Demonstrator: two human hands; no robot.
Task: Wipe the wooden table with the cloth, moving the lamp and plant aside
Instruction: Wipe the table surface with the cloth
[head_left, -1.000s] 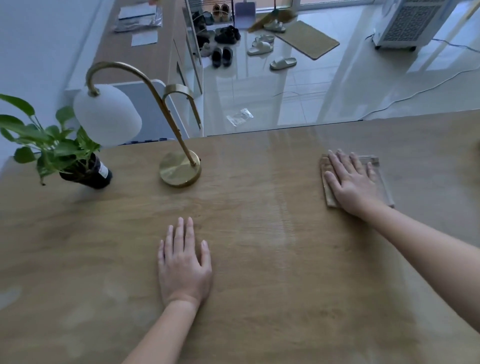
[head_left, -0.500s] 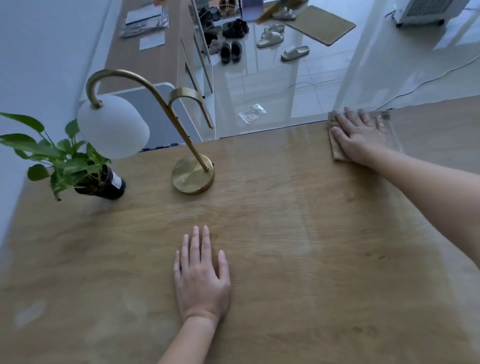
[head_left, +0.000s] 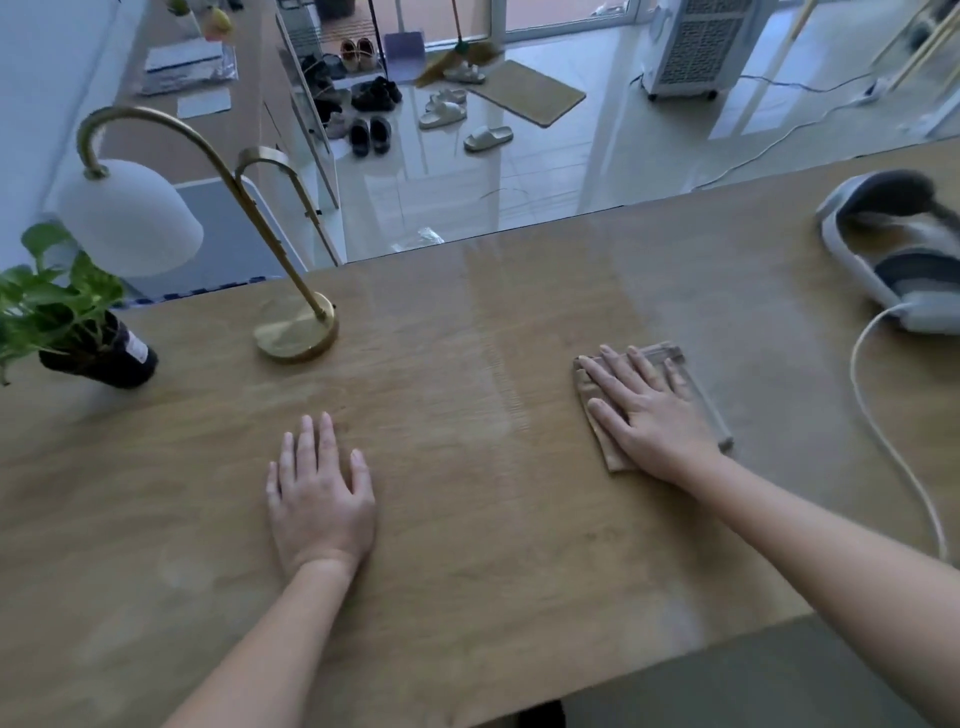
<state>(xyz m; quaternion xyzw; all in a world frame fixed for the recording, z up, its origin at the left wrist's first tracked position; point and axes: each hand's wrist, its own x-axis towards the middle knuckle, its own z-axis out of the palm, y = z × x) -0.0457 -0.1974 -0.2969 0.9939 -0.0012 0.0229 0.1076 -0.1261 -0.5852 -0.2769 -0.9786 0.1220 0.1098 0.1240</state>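
Observation:
My right hand (head_left: 652, 410) lies flat, fingers spread, pressing a folded tan cloth (head_left: 709, 410) onto the wooden table (head_left: 467, 519) right of centre. My left hand (head_left: 319, 493) rests palm down on the bare wood at the centre-left, holding nothing. A brass lamp (head_left: 296, 332) with a curved arm and a white shade (head_left: 130, 218) stands at the far left part of the table. Left of it sits a small green plant (head_left: 57, 306) in a dark pot (head_left: 111, 356). A damp streak shows on the wood between the lamp and the cloth.
A white and grey headset (head_left: 893, 249) with a white cable (head_left: 883, 431) lies at the table's far right. The table's far edge drops to a tiled floor with shoes, a mat and a white fan unit. A grey seat shows beneath the near right edge.
My right hand has slid the cloth back from the table's far edge toward me. My left hand has stayed flat in place. The view has shifted right, bringing the headset into sight.

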